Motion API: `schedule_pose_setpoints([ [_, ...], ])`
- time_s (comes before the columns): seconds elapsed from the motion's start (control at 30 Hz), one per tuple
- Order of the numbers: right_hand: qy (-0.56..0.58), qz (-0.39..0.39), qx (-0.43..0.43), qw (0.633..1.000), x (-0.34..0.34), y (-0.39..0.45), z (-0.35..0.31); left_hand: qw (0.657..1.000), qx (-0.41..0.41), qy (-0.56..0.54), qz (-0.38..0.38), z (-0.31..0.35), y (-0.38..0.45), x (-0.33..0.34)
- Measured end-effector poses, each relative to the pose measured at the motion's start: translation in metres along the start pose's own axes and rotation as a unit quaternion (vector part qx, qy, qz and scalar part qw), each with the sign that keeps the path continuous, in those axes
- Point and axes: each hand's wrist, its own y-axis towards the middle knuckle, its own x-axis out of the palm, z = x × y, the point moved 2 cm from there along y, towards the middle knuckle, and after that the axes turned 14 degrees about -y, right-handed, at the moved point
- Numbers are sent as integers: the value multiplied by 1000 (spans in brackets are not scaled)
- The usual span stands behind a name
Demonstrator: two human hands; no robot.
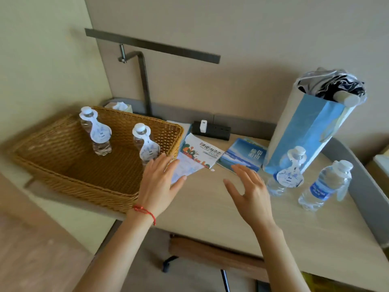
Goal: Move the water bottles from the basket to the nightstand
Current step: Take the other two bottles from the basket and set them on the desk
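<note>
1. While both hands are hovering empty above the tabletop (210, 207), two water bottles are standing upright inside the wicker basket (69, 165): the far bottle (95, 131) near the back left, and the near bottle (146, 144) close to the right wall.
2. Two more bottles are already standing on the tabletop at the right: the tagged bottle (288, 173) just in front of a blue and white paper bag (309, 131), and the blue-label bottle (326, 186) beside it.
3. The left hand (160, 184) is hanging over the right corner of the basket with its fingers (166, 163) spread and holding nothing.
4. The right hand (250, 192) is floating near the brochures (221, 154), fingers also spread and empty.
5. I am judging that the task is about half done and the step in hand is reaching for the next bottle.
6. The next move is probably asking the left hand to close around the near bottle below its paper tag and lift it straight over the basket wall.
</note>
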Motion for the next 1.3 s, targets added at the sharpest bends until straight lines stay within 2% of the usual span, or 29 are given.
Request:
schedule_pose_setpoints([
  [0.23, 49, -36, -10, 998, 22, -15, -97, 997, -73, 19, 17, -61, -51, -73],
  [0.47, 77, -52, -48, 995, 42, -3, -165, 993, -106, 33, 46, -110, -74, -126],
  [0.73, 76, -77, -45, 993, 83, 49, -177, 987, -137, 47, 76, -160, -55, -141],
  [1.0, 105, -92, -24, 990, 135, 103, -181, 981, -176, 48, 62, -220, -14, -142],
  [1.3, 101, -101, 27, 989, 164, 137, -186, 980, -181, -55, 68, -283, 48, -140],
])
